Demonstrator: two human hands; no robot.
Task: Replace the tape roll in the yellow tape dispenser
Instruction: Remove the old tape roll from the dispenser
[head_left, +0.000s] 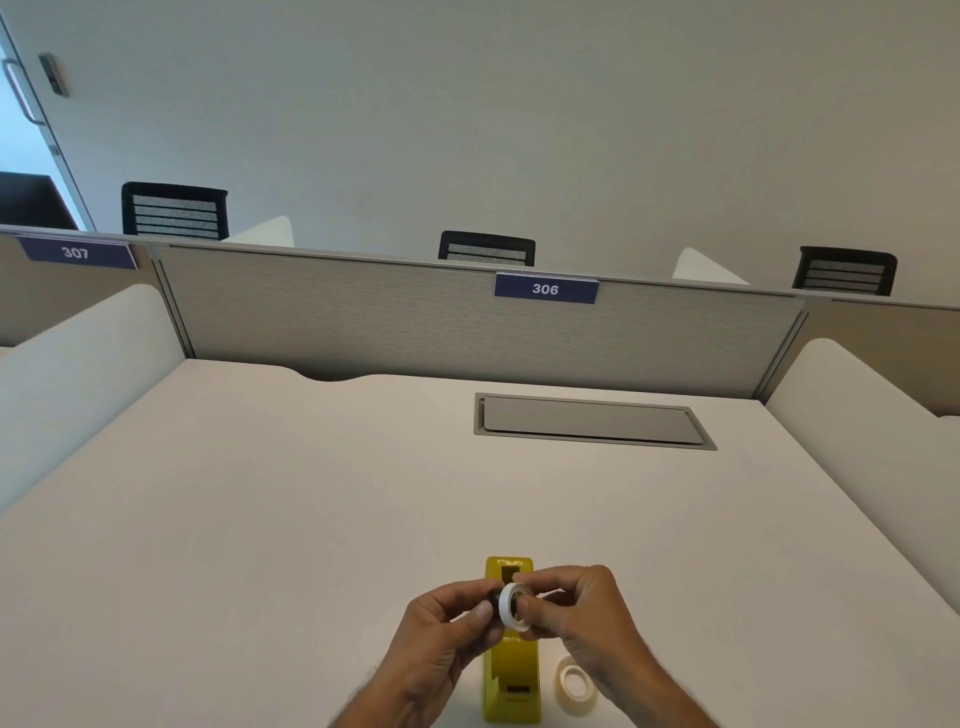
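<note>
Hands, left hand (451, 618) and right hand (570, 603), pinch tape roll (514, 607), hiding much of yellow dispenser (511, 675).

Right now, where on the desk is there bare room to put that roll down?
Bare desk lies left of the yellow dispenser and ahead toward the grey hatch. Crowded: right of the dispenser, where a second roll lies.

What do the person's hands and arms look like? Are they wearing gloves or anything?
No gloves. Both hands, the left hand and the right hand, are bare, and the forearms are bare too as far as the picture shows. No sleeves, rings, watch or bracelets can be seen. Short fingernails show on the thumbs.
</note>
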